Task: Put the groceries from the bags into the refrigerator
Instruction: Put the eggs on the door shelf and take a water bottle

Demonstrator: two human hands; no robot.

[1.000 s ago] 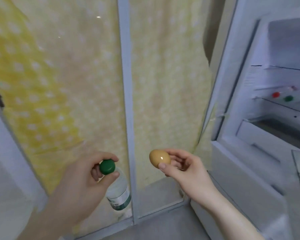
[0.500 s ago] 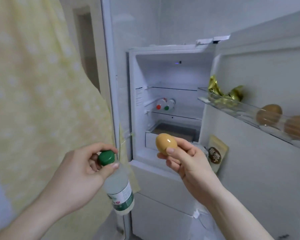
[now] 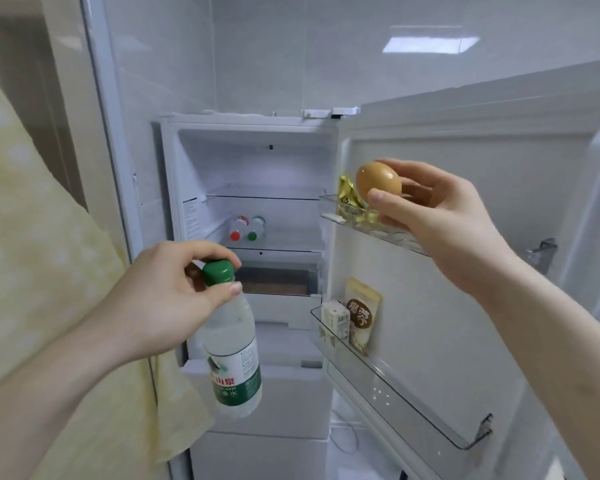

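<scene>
The white refrigerator (image 3: 257, 161) stands open against a pale tiled wall (image 3: 291, 46), its door (image 3: 499, 306) swung out to the right, a yellow dotted curtain (image 3: 32, 271) hanging at the left. The left hand (image 3: 160, 299) pinches a water bottle (image 3: 234, 358) by its green cap in front of the lower shelves. The right hand (image 3: 433, 209) grips a brown egg (image 3: 378, 183) just above the upper door shelf (image 3: 378, 230), beside a gold packet (image 3: 349, 194). Two bottles (image 3: 246, 228) lie on an inner shelf.
</scene>
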